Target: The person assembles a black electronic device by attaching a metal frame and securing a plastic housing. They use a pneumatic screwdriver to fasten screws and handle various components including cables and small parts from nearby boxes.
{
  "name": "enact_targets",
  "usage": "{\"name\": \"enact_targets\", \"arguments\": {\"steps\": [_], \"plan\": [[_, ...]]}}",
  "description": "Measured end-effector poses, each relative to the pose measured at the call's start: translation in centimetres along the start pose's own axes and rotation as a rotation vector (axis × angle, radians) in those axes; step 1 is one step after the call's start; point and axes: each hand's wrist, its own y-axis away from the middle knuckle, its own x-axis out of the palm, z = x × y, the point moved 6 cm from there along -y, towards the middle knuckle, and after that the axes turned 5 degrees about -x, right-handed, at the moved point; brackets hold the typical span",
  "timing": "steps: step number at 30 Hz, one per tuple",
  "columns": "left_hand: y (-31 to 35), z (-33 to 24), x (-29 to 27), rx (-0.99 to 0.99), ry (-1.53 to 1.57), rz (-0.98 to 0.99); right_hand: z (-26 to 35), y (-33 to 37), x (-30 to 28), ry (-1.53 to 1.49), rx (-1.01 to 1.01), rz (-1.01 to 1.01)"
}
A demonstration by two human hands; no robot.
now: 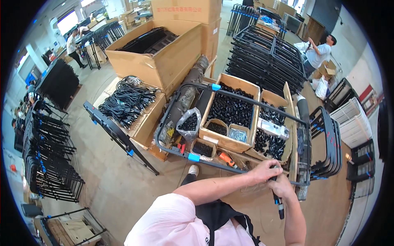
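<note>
A black tubular frame [242,98] with blue pieces on its rails lies across the boxes before me. At its near right rail my left hand [262,171] is closed, its fingertips pinched on something too small to make out. Just below it, my right hand [282,186] wraps round a black screwdriver-like tool with blue bands [279,207], its lower end hanging down. The tool's upper end is hidden by my fingers. Under the frame stand a wooden box of black plastic parts [232,104] and a second box with black parts [269,145].
A small tub of screws [238,134], an orange-handled tool [227,159] and a plastic bag of black parts [188,123] lie within the frame's outline. Bundled black cables [127,100] sit left. Stacked black frames [266,57] stand behind; a person [320,53] is at the right.
</note>
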Motion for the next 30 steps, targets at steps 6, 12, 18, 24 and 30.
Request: {"name": "enact_targets", "arguments": {"steps": [6, 12, 18, 24, 30], "plan": [[-0.3, -8.0, -2.5, 0.249, -0.193, 0.002, 5.1, -0.8, -3.5, -0.23, -0.057, -0.059], [0.9, -8.7, -14.6, 0.545, -0.42, -0.174, 11.8, -7.1, -0.1, 0.01, -0.072, -0.111], [5.0, -3.0, -32.7, -0.448, -0.064, -0.358, 20.6, -16.1, 5.4, 0.315, -0.241, -0.076], [4.1, -3.4, -41.0, -0.479, -0.341, -0.636, 25.0, -27.4, 11.7, 0.51, -0.528, -0.079], [0.6, -2.6, -48.6, -0.481, -0.526, -0.923, 26.3, -38.0, 14.1, 0.523, -0.534, -0.067]]}}
